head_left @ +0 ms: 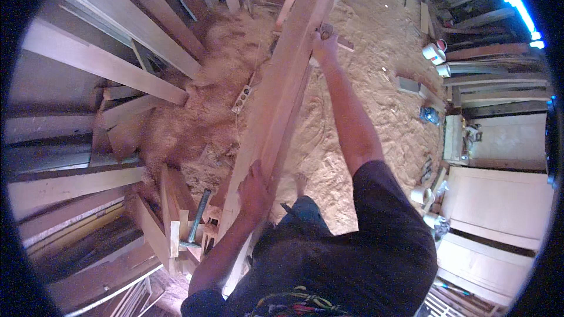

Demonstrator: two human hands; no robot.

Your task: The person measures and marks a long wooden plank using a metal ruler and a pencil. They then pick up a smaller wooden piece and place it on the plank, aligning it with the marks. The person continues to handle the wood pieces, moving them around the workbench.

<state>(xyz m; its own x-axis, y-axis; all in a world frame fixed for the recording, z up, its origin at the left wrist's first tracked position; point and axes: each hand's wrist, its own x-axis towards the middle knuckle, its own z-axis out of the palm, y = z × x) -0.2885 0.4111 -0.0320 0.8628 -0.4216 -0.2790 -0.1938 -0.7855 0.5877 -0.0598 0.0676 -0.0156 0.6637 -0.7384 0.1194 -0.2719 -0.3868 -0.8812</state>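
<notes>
A long, thick wooden beam runs from close by my body up to the far edge of the view. My left hand lies on the beam's near part, fingers stretched over its upper face. Far along the beam, my right hand is at its right edge with the arm extended and the fingers bent. A small brown roundish thing shows at those fingers; its kind, and whether I grip it or the beam's edge, is not clear. The beam rests on supports mostly hidden beneath it.
Sawdust covers the floor. Left of the beam lie a power strip and, nearer, a hammer among wood pieces. Boards lean along the left. White tubs and stacked timber line the right.
</notes>
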